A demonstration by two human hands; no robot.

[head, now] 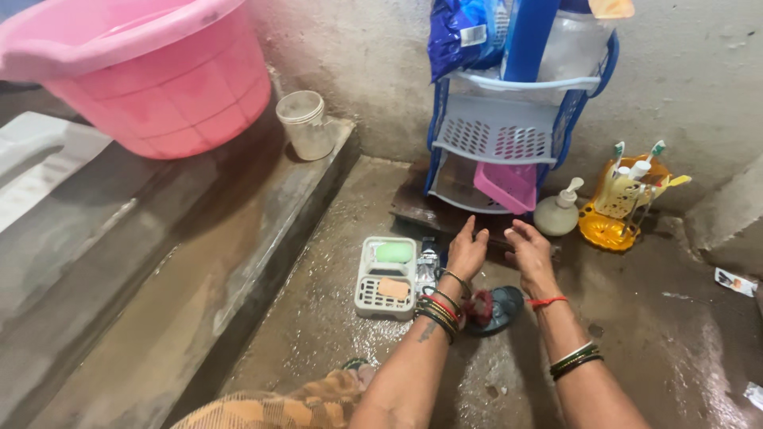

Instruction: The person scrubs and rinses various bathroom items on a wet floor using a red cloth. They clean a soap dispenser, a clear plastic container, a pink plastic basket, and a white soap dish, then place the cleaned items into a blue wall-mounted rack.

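Observation:
My left hand (466, 248) and my right hand (530, 253) reach forward over a wet concrete floor, fingers spread, holding nothing. Both wrists wear bangles. Just ahead of the hands stands a blue and white plastic rack (509, 131) with a pink basket (506, 186) on its lowest shelf. Left of my left hand lies a white soap tray (366, 294) holding a green soap bar (394, 253) and an orange soap bar (393, 287). A dark sandal (499, 308) lies under my forearms.
A large pink tub (151, 75) and a cream mug (306, 123) rest on a raised concrete step (159, 262) at the left. A round pump bottle (555, 211) and a yellow toothbrush holder (624, 202) stand by the wall at the right. Paper scraps (735, 281) lie far right.

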